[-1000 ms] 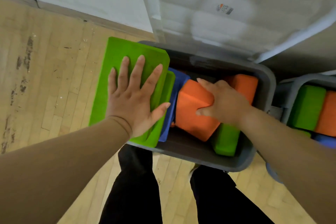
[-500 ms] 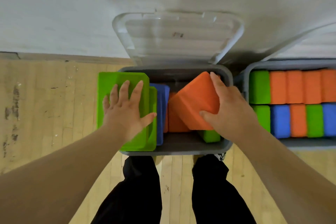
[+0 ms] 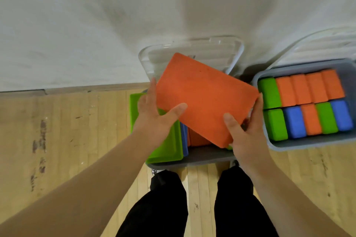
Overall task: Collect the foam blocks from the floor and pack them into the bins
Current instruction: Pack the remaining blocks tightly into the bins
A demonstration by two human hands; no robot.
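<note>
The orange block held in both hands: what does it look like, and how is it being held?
The orange block is a flat rectangular slab with rounded corners and a matte, finely grained surface that looks like foam. It is tilted, with its broad face toward the camera, above the open grey bin. The left hand grips its left edge and the right hand its lower right corner, each with the thumb on the broad face.
</note>
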